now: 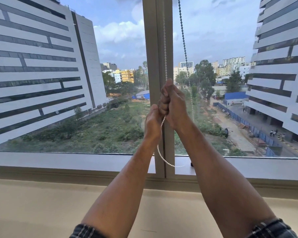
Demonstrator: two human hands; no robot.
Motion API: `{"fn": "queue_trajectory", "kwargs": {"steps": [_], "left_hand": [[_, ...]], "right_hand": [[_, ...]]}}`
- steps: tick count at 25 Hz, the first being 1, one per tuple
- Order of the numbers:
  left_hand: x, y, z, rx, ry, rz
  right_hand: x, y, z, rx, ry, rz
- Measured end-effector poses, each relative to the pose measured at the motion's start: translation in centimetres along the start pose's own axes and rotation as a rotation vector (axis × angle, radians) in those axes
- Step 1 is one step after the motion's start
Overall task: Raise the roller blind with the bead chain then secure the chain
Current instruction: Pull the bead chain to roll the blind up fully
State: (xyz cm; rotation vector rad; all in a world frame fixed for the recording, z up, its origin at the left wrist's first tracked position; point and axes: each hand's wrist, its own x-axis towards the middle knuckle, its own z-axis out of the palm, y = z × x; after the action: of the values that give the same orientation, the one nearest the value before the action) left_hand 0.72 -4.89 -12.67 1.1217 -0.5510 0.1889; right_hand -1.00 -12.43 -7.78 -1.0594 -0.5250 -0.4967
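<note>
A white bead chain (165, 54) hangs down in front of the grey window mullion (151, 48). My right hand (173, 103) is closed around it at mid height. Just below and to the left, my left hand (152, 122) also grips the same strand. Under the hands the chain loops (162, 157) down to the sill and curves right. The chain's other strand (183, 40) runs up at the right, dark against the sky. The roller blind itself is out of view above the frame.
A grey window frame rail (59, 160) runs across below the glass, with a beige ledge (41, 203) under it. A small dark fitting (191, 164) sits on the rail beside my right forearm. Buildings and greenery lie outside.
</note>
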Motion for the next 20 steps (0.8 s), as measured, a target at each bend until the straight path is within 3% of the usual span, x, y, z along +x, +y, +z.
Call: {"fn": "queue_trajectory", "kwargs": {"steps": [5,12,20], "left_hand": [[2.4,5.2,2.2,0.086,0.074,0.103],[4.6,9.3,4.0,0.063,-0.202,0.034],[3.4,9.1,4.4,-0.041,-0.2,0.005]], "right_hand": [[-1.2,2.1,0.3,-0.167,0.146,0.004],[-1.8,1.2,-0.1,-0.114,0.075,0.038],[-4.7,3.7,-2.2,-0.122,-0.002,-0.007]]}}
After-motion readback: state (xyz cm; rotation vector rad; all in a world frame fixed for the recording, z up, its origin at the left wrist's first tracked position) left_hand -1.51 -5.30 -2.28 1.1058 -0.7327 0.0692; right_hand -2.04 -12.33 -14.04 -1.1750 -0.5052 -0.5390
